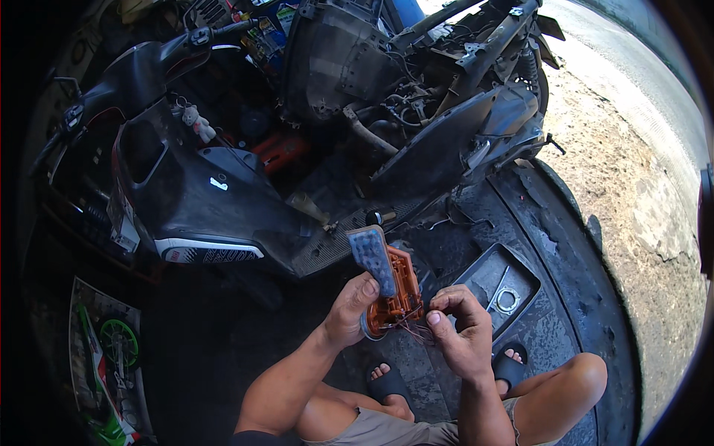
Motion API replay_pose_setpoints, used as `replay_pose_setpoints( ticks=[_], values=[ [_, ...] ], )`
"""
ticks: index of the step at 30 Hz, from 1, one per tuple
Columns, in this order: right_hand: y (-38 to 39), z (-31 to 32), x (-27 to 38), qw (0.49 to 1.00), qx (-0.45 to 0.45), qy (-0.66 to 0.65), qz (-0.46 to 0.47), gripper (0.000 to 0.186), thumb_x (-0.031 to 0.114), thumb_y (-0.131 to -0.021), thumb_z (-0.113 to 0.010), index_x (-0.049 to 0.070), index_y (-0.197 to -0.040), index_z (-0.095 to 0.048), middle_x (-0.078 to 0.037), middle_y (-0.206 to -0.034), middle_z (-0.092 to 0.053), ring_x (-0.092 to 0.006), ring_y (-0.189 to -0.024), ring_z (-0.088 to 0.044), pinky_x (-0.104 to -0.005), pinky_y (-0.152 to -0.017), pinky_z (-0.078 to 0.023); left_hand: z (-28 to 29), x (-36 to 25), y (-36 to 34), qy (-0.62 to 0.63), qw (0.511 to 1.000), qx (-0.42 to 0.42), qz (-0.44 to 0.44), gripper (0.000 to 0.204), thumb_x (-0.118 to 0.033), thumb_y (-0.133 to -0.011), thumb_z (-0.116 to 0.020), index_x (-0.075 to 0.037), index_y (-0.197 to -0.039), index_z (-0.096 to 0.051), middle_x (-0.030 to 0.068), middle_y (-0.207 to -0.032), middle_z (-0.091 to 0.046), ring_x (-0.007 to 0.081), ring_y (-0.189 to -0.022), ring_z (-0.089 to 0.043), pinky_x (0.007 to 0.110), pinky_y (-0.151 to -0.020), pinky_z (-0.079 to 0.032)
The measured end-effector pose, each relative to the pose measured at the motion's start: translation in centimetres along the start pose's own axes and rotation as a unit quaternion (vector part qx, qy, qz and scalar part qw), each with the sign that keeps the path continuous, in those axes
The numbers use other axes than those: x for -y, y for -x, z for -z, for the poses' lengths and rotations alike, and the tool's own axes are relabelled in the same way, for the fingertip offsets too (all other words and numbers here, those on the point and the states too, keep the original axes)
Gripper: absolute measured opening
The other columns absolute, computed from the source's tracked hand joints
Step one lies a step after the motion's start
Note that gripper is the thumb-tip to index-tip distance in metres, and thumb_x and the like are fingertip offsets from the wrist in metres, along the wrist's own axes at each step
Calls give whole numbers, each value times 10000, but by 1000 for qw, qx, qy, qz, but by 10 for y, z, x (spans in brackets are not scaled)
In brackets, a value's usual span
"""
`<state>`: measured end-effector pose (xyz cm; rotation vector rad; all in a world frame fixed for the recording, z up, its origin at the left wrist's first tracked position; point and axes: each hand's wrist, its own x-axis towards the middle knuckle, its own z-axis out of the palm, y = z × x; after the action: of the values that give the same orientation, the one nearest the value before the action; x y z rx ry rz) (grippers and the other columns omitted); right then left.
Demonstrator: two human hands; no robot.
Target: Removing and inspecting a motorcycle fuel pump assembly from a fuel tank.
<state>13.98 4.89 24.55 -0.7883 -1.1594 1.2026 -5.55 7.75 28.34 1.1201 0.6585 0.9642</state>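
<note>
My left hand point(353, 312) is closed around the lower left of an orange plastic assembly point(401, 286) with a metal rim at its bottom and a grey, quilted-looking pad point(368, 253) standing up along its upper left side. Thin dark wires point(413, 331) hang from the assembly's lower right. Beside them my right hand point(457, 327) has its thumb and fingers curled close together on the wires, though the exact fingertip contact is small to see.
A black scooter point(201, 201) and a partly stripped scooter frame point(431, 111) stand ahead. A metal tray point(529, 286) holding a ring-shaped part lies at right. A picture sheet point(85, 312) is at lower left. Rough pavement point(617, 171) and a road run along the right.
</note>
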Motion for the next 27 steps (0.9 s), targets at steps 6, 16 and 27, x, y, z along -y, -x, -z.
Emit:
replay_pose_setpoints(
  ticks=[6, 16, 27],
  values=[
    [2, 2, -5, 1000, -6, -17, 1, 104, 29, -871, -685, -14, -930, -611, -85, -947, -605, -135, -843, -589, -259, -742, -481, 4, 4, 2, 79, 997, -7, 18, 660, -505, -990, -504, -34, -1426, -352, 112, -1214, -578, 184, -1134, -614, 360, -1015, -505],
    [-7, 2, 16, 993, 42, 98, 58, 198, 71, -832, -737, 16, -1017, -693, -95, -950, -607, -174, -887, -588, -294, -763, -479, -1, 5, 5, 133, 982, -59, 123, 550, -390, -1009, -457, 21, -1374, -426, 178, -1198, -608, 217, -975, -709, 337, -738, -646],
    [-19, 9, 24, 949, 207, 227, 66, 197, 58, -835, -724, 42, -1025, -673, -114, -955, -563, -257, -860, -624, -366, -730, -519, -11, -8, 8, 19, 977, -77, 200, 502, -219, -973, -414, 5, -1421, -387, 138, -1216, -564, 175, -1103, -612, 308, -881, -555]
  ],
)
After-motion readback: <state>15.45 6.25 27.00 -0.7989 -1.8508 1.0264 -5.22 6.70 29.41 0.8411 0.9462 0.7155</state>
